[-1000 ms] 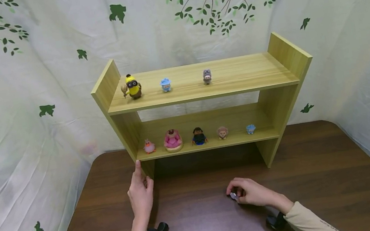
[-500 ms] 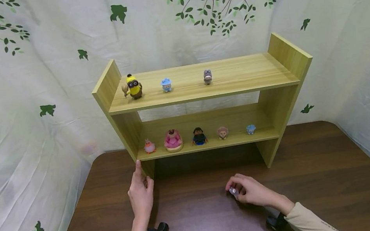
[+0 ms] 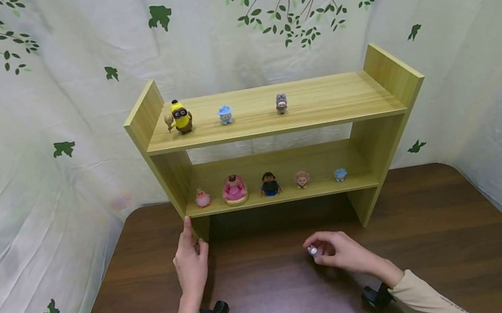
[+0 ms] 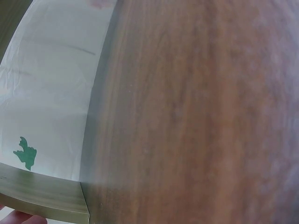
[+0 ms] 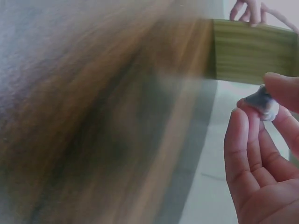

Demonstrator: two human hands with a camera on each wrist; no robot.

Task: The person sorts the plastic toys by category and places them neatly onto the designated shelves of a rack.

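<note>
My right hand pinches a small grey figurine with a pale face, raised a little off the tabletop. Seen from the right wrist, thumb and fingertips hold the same figurine, partly covering it. My left hand rests at the lower left front of the wooden shelf, its index finger straight against the side panel's edge. In the right wrist view, the left hand's fingers touch that panel's edge. Only a bit of the left hand shows in the left wrist view.
On the top tier stand a minion figure, a blue-hatted figurine and a grey figurine. The lower tier bears several more, including a pink bear and a dark-haired figure. A brown table carries the shelf.
My right hand has risen slightly with the grey figurine, and the figurine has turned so its pale face shows. The left hand has stayed at the shelf.
</note>
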